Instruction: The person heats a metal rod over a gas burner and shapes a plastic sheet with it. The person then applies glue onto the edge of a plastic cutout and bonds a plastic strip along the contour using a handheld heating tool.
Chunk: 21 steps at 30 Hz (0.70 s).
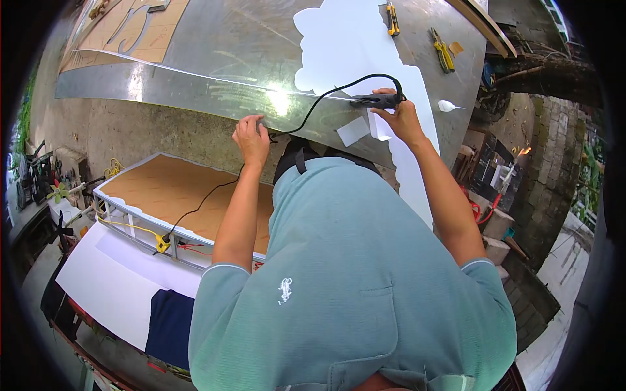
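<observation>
My right hand (402, 120) is closed around a black corded hand tool (377, 100) above the metal tabletop (215, 65). The tool's tip points left, at the end of a long thin metal strip (195, 75) running across the table. From its back the black cord (315, 106) loops over and drops past the table's near edge. My left hand (252, 140) rests at that edge, close to the cord, fingers bent and thumb apart; I see nothing held in it. Under my right hand lie a white sheet with a scalloped edge (345, 49) and a small white piece (353, 131).
A utility knife (392, 19), yellow-handled pliers (442, 52) and a white nozzle bottle (450, 105) lie on the right. Off the table there, a torch burns with an open flame (521, 151). Behind my left arm stands a brown-topped frame (176, 189) with a yellow socket (162, 244).
</observation>
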{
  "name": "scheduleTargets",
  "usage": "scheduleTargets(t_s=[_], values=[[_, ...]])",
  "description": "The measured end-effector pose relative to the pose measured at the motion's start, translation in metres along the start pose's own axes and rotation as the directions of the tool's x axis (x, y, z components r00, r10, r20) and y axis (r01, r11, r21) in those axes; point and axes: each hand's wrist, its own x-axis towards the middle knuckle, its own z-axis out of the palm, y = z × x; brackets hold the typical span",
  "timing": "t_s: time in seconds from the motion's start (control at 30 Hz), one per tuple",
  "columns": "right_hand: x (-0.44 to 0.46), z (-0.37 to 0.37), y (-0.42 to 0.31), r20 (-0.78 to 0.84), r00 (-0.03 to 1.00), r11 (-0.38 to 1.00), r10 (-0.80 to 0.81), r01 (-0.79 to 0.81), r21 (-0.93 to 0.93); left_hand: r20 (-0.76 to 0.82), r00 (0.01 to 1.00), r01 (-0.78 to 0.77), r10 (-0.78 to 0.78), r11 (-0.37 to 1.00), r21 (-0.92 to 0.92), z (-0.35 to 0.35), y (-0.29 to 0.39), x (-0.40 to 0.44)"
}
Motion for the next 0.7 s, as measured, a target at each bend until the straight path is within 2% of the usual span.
scheduleTargets(t_s=[0.17,0.37,0.43,0.47,0.53,0.67,0.7], values=[[-0.001,0.000,0.003,0.008,1.000,0.999,0.025,-0.025,0.039,0.007,1.000,-0.015,0.015,1.000,-0.014,0.002,0.000,0.001],[-0.002,0.000,-0.002,-0.027,0.999,0.999,-0.029,0.030,0.034,0.014,0.999,0.051,-0.051,0.998,-0.027,0.017,-0.024,-0.010],[-0.003,0.000,0.000,-0.002,1.000,0.999,0.011,-0.011,0.051,0.007,0.993,0.116,-0.116,0.982,-0.150,0.020,-0.038,-0.015],[-0.002,-0.002,-0.005,-0.012,1.000,0.999,0.013,-0.012,0.053,0.009,0.994,0.106,-0.106,0.983,-0.148,0.019,-0.042,-0.018],[-0.002,-0.005,-0.015,0.022,0.996,0.992,0.090,-0.092,0.082,0.022,0.979,0.204,-0.205,0.954,-0.221,0.017,-0.051,-0.023],[-0.003,-0.006,-0.018,0.011,0.993,0.992,0.121,-0.121,0.035,-0.027,0.979,0.187,-0.202,0.943,-0.274,0.019,-0.068,-0.031],[-0.003,-0.004,-0.015,0.001,0.995,0.994,0.100,-0.100,0.053,-0.002,0.966,0.244,-0.259,0.915,-0.321,0.022,-0.073,-0.032]])
